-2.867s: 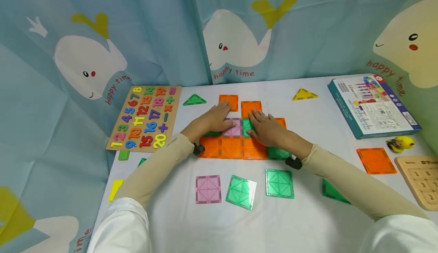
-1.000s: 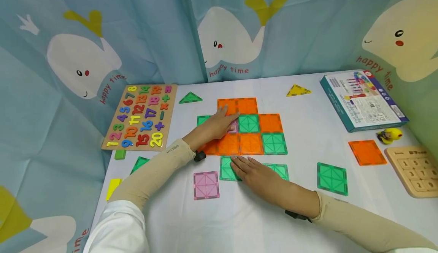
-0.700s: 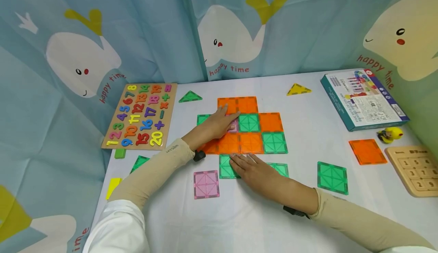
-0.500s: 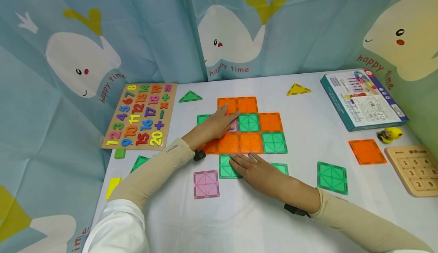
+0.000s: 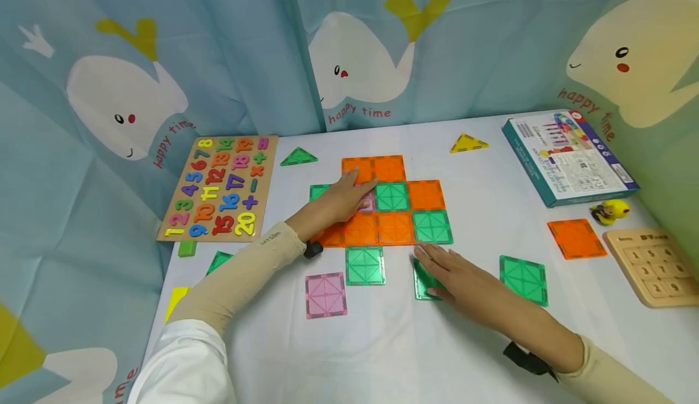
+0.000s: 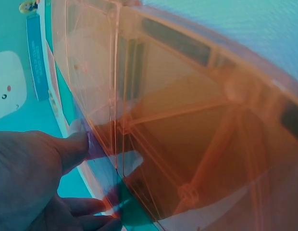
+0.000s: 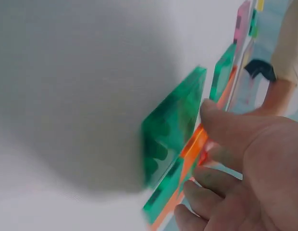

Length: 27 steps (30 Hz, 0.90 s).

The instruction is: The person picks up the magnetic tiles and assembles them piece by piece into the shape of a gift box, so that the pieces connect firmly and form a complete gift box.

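2 beige arm sleeves (image 5: 246,278), dark lettering (image 5: 270,238) on the left; 2 black wristbands (image 5: 527,358); white sleeve (image 5: 184,364).

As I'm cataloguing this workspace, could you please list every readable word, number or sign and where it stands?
"happy time": curtain, three times; a fourth print is cut off.
"1" to "20", "=", "+", "×", "−", "+": number board.
"1 5 4", "3 7", "2 9": wooden board; heading too small.
Box, beige left sleeve: print too small.

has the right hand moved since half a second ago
Yes: in the head view, the right hand has shifted rightward, farther from the loose pink tile.
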### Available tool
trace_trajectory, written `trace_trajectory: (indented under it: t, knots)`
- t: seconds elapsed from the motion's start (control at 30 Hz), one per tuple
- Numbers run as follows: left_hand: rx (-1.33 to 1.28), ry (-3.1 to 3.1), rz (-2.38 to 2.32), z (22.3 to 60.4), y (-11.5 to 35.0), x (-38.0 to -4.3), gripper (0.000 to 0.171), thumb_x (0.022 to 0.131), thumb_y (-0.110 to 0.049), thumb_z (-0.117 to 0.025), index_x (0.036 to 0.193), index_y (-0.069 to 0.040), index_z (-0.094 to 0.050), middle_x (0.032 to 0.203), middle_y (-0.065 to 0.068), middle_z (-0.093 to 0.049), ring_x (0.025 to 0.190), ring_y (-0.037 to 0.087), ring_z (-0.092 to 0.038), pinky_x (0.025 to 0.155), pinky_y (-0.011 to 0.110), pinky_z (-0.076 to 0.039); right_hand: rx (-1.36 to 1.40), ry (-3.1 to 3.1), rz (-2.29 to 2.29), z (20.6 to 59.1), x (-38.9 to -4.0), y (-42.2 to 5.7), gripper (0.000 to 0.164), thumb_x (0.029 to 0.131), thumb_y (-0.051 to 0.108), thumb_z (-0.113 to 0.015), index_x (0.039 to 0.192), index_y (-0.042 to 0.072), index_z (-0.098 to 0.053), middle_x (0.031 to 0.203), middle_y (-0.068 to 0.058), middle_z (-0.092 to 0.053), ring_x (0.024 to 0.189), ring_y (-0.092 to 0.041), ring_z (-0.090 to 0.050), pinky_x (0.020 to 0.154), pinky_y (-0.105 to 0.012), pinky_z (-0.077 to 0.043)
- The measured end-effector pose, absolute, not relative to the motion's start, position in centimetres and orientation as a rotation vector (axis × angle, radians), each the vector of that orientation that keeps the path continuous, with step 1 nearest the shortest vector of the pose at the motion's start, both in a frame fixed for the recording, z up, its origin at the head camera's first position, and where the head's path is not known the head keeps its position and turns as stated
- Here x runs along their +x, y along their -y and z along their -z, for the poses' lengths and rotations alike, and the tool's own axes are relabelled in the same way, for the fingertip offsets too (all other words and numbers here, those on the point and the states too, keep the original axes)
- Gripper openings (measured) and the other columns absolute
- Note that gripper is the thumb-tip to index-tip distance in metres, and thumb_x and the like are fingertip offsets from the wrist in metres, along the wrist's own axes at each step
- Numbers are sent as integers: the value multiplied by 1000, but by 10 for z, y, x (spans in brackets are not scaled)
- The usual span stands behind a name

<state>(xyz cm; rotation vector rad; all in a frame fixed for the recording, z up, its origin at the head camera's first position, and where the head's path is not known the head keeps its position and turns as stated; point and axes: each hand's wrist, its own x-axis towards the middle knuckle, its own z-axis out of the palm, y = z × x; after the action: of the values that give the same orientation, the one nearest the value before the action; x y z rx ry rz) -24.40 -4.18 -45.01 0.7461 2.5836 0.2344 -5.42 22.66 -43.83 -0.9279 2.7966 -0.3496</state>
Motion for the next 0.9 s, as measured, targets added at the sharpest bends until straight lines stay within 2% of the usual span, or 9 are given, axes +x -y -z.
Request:
trace_trajectory:
  t: [0.2, 0.4, 0.67, 0.9]
  knots:
    - [736, -2575, -255, 450, 43, -245, 65, 111, -42, -46, 170, -31, -21, 176, 22, -5, 163, 41, -8, 126, 54, -30, -760, -2789, 474, 440, -35, -251, 74, 97, 17, -77, 163, 10, -42, 168, -16, -40, 147, -42, -48, 111, -55, -48]
    - [730, -2574, -273, 450, 44, -243, 64, 112, -42, -46, 170, -32, -22, 176, 22, -5, 163, 39, -8, 126, 53, -30, -781, -2809, 519, 452, -24, -254, 70, 98, 10, -75, 160, 7, -45, 166, -15, -42, 148, -41, -46, 107, -48, -52]
    - [735, -2580, -269, 452, 45, -245, 64, 111, -45, -45, 170, -33, -21, 176, 21, -5, 164, 39, -8, 126, 53, -30, -740, -2756, 541, 448, -35, -241, 64, 99, 10, -74, 158, 10, -49, 167, -12, -41, 151, -38, -42, 108, -50, -51]
    - [740, -2586, -269, 452, 45, -244, 64, 111, -45, -45, 170, -33, -22, 176, 22, -6, 163, 40, -8, 125, 55, -32, -908, -2798, 437, 453, -49, -222, 61, 97, 9, -75, 153, 2, -54, 162, -19, -47, 147, -42, -48, 111, -53, -47]
